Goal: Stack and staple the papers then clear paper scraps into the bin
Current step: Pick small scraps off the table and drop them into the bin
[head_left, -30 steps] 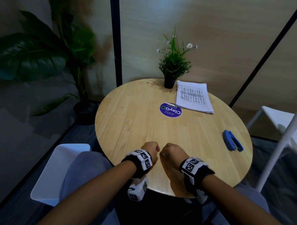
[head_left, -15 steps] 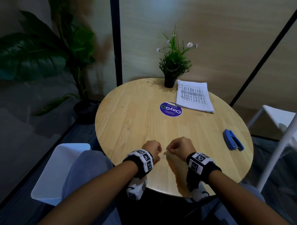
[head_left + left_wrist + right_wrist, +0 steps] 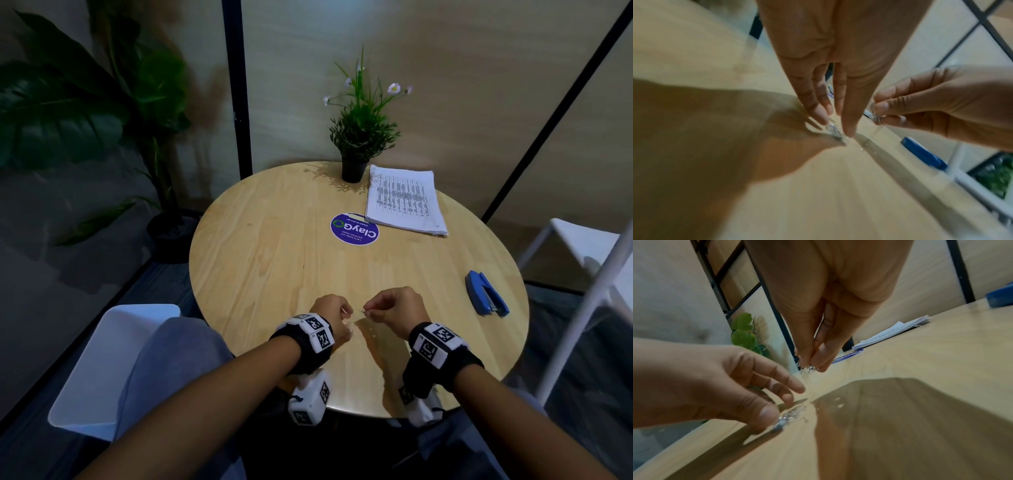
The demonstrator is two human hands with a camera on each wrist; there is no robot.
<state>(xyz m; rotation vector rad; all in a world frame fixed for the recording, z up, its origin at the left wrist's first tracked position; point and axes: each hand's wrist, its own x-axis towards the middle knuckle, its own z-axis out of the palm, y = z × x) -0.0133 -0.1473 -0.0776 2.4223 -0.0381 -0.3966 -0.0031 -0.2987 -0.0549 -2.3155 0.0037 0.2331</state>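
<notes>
Since a second ago the two fists that sat together at the near edge of the round worktop have drawn apart and moved a little further onto the wood. The left hand now has its fingers reaching down, thumb and forefinger pinching a small glinting cluster of silvery bits that touches the surface. The right hand is lifted just above the wood, its fingers pressed together round another tiny shiny scrap; whether these are staples or foil I cannot tell. Papers, stapler and plant lie where they did.

Going left to right across the room: one big leafy floor plant, one white bin on the floor beside the person's left knee, one round purple sticker at the middle of the worktop, one small potted plant at the far edge, one stack of printed papers just right of the pot with its corner close to the sticker, one blue stapler near the right rim and well apart from the papers, and one white chair beyond. Nothing lies between the hands and the stack
</notes>
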